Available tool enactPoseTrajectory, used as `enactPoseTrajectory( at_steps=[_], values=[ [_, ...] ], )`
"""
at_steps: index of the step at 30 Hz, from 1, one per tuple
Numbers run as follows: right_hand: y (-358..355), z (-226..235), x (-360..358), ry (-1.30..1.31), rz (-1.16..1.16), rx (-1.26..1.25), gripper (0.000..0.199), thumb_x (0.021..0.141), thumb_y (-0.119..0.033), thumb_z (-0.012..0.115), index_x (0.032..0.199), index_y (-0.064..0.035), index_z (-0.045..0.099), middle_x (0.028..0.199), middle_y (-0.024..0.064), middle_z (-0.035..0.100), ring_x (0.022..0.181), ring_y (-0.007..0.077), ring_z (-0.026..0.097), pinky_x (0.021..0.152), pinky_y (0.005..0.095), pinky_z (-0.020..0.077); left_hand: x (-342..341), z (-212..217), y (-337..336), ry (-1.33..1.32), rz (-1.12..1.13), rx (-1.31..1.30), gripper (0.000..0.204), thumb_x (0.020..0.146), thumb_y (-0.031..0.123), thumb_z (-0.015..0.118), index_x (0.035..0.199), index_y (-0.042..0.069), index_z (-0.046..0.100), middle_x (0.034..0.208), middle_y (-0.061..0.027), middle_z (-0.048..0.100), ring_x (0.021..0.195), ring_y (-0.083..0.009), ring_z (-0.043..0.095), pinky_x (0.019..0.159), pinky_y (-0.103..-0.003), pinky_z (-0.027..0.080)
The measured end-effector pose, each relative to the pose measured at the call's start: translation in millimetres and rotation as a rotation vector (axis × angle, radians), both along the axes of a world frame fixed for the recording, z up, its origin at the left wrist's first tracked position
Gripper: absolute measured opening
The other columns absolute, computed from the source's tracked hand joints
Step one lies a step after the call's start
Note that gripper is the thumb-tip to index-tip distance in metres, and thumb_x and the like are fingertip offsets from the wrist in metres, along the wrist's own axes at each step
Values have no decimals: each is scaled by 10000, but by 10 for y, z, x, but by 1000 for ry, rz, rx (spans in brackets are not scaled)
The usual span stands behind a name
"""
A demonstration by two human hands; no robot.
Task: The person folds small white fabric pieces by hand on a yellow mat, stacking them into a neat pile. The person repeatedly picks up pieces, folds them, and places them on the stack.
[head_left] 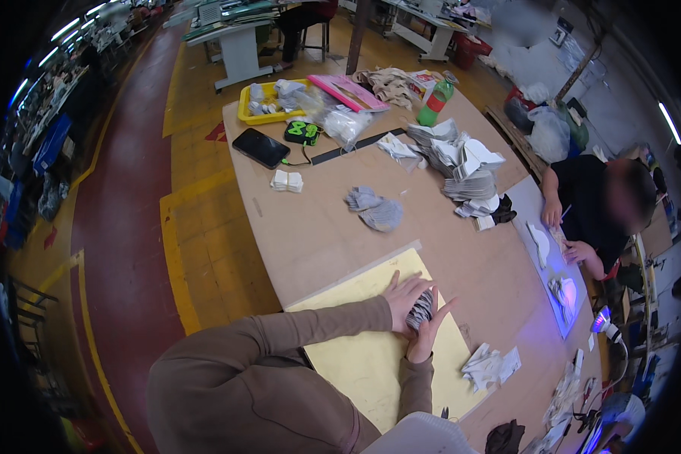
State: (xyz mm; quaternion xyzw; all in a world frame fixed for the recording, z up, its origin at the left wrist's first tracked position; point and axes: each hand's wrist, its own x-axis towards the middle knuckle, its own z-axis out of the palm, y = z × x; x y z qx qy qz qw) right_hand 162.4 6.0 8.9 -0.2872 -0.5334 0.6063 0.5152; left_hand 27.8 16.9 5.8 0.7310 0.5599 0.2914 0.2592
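Between my two hands is a small stack of grey, layered cut pieces (pixel 421 310), seemingly fabric, with its edges facing up. My left hand (pixel 402 301) wraps the stack from the left and far side, fingers bent over it. From the near right, my right hand (pixel 427 334) presses against it, with one finger stretched outward. Both hands are over a pale yellow sheet (pixel 348 359) on the table. Beyond them lies a loose pile of grey cut pieces (pixel 376 209). The palms hide part of the stack.
White pieces (pixel 490 368) lie right of the sheet. Farther off are stacked grey-white pieces (pixel 469 170), a green bottle (pixel 436 100), a phone (pixel 260 148) and a yellow tray (pixel 244 106). A co-worker (pixel 594 204) sits at the right edge near a lit lamp (pixel 602 321).
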Motion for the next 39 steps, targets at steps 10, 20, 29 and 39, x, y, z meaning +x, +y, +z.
enactPoseTrajectory(
  at_steps=[10, 20, 29, 39],
  values=[
    [-114, 78, -141, -21, -180, -21, 1027, 904, -467, 555, 1516, -134, -199, 1600, 207, 92, 1456, 318, 175, 1172, 401, 177, -187, 31, -34, -141, 26, 138, 810, 583, 220, 833, 1277, 54, 450, 1196, -153, 558, 1102, -353, 533, 980, -448, 394],
    [-123, 47, -191, -157, -104, 29, 1004, 921, -405, 546, 1509, -64, -192, 1604, 202, 41, 1460, 324, 134, 1180, 387, 136, -235, -158, -23, -179, -125, 22, 1184, 530, 287, 891, 1465, 84, 194, 1443, -168, 371, 1352, -377, 367, 1130, -647, 167],
    [-115, -104, -108, -407, -97, 200, 917, 942, -335, 561, 1517, 14, -62, 1588, 228, 79, 1465, 350, 109, 1182, 417, 127, -302, -187, -28, -104, -166, 118, 946, 560, 199, 852, 1369, 109, 372, 1342, -127, 472, 1289, -353, 431, 1094, -635, 242],
    [-126, -80, -172, -715, -143, 221, 1020, 929, -239, 598, 1472, -15, -235, 1571, 284, 110, 1465, 442, -13, 1182, 480, 103, -265, -730, 178, -643, -70, -103, 659, 883, 224, 660, 1432, 125, 310, 1230, -113, 532, 1173, -283, 520, 983, -430, 477]
  ],
)
